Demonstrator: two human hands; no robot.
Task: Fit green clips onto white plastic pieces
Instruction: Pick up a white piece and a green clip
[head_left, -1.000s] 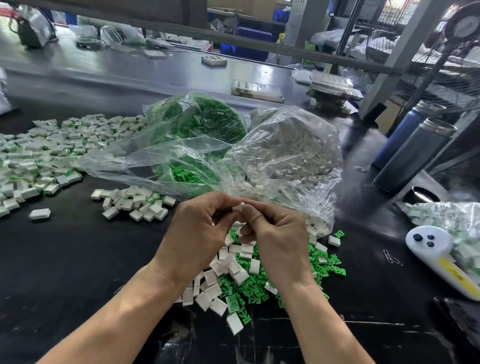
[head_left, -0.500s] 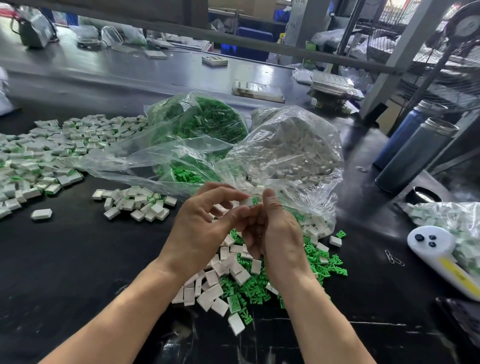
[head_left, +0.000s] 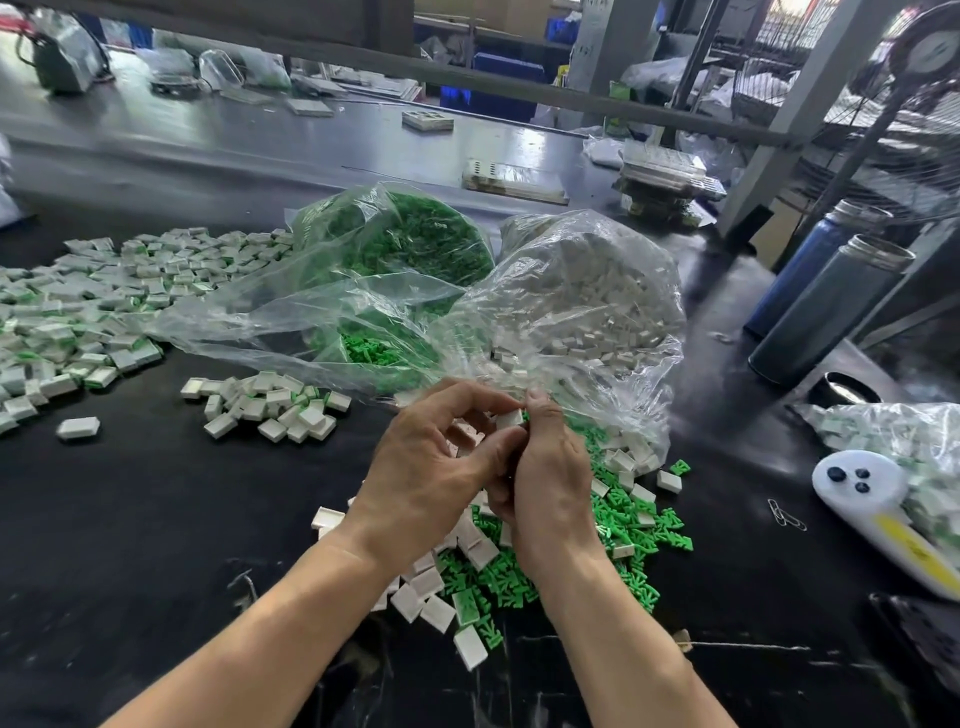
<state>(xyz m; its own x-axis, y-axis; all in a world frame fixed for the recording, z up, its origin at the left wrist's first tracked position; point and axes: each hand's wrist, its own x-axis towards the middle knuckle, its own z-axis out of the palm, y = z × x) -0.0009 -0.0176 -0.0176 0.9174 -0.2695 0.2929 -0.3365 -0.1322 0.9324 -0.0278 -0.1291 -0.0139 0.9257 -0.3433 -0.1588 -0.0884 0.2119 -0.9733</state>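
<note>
I pinch the small white rectangular plastic piece (head_left: 510, 419) between my left hand (head_left: 434, 470) and right hand (head_left: 545, 475) above the near pile; I should press its green clip squarely, though I cannot see it.

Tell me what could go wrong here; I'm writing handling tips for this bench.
The white piece is pinched only at the fingertips of the left hand and right hand; it could slip into the loose pile below. The open bag leans over the pile and may spill more.
</note>
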